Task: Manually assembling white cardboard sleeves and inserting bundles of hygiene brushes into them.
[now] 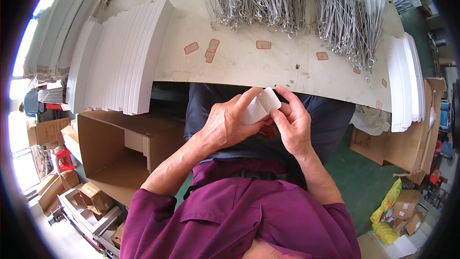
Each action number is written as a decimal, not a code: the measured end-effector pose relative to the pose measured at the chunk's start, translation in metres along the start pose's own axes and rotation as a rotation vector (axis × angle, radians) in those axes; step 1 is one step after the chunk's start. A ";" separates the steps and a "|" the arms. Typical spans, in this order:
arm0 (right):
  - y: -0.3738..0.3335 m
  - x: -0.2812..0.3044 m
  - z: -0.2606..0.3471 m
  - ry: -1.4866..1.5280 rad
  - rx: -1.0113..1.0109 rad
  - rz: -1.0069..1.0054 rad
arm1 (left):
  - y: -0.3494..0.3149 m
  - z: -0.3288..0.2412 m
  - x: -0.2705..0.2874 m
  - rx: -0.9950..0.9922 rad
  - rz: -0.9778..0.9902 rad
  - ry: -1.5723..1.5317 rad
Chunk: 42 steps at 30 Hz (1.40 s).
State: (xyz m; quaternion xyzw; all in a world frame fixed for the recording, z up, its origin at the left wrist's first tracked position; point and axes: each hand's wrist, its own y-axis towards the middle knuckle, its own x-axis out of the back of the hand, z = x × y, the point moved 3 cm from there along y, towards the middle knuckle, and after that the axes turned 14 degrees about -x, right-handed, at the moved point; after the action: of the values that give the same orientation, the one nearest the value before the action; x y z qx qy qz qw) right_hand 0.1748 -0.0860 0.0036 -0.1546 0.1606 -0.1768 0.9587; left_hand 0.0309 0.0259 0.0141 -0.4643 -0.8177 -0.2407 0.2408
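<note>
A small white carton point(255, 111) is held over my lap, just off the table's near edge, with its end flap point(271, 100) raised. My left hand point(227, 121) grips the carton's body from the left, thumb and fingers around its sides. On the other side, my right hand point(294, 123) pinches the carton near the flap, its index finger reaching along the flap's far edge. The far end of the carton is covered by my left hand, and I cannot tell what is inside it.
Long white cartons point(124, 57) stand in a row at the table's left, more white cartons point(405, 81) at the right. Bundles of looped metal rods point(258, 0) and bagged ones point(352, 19) lie at the back. An open cardboard box point(115, 148) sits below left, another point(383, 146) below right.
</note>
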 end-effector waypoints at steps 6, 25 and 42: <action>0.003 0.000 -0.002 -0.171 -0.146 -0.109 | -0.003 0.002 -0.014 -0.026 0.017 0.067; 0.016 0.005 -0.016 -0.172 -0.068 -0.207 | -0.007 0.009 -0.033 -0.077 -0.134 0.071; 0.013 0.006 -0.015 -0.069 -0.156 -0.249 | -0.013 0.009 -0.032 -0.050 -0.117 0.032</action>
State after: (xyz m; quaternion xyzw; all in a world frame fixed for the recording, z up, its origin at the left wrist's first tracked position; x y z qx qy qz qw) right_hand 0.1779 -0.0804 -0.0163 -0.2536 0.1202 -0.2758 0.9193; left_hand 0.0327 0.0051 -0.0146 -0.4175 -0.8333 -0.2820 0.2278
